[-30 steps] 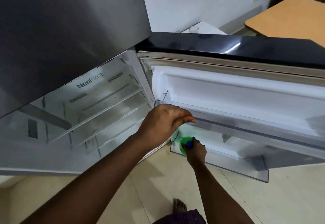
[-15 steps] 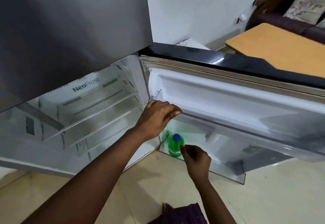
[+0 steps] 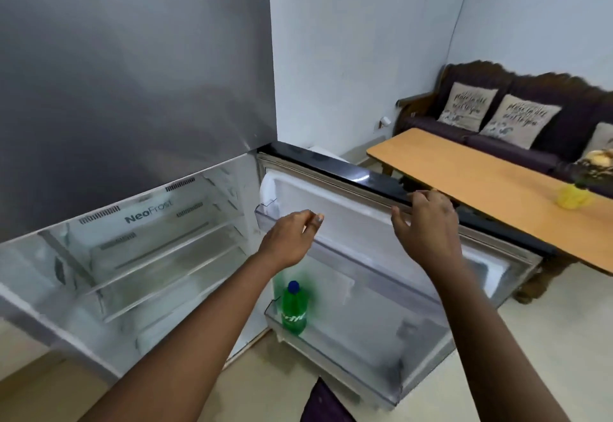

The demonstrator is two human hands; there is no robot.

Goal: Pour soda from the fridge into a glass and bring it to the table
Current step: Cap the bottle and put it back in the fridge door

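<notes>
A green soda bottle (image 3: 294, 310) with a blue cap stands upright in the lowest shelf of the open fridge door (image 3: 371, 209). My left hand (image 3: 292, 234) hovers in front of the upper door shelf, fingers loosely curled, holding nothing. My right hand (image 3: 423, 222) rests on the top edge of the fridge door, fingers apart over the dark rim. Neither hand touches the bottle. No glass is in sight.
The fridge (image 3: 132, 249) interior shows bare glass shelves. A wooden table (image 3: 491, 186) stands right behind the door, with a yellow object (image 3: 572, 197) on it. A dark sofa (image 3: 517, 113) with cushions lines the wall. The floor is tiled.
My right hand has left the bottle's cap and risen to the door's top edge. My left hand has come off the upper door shelf. The view has tilted upward.
</notes>
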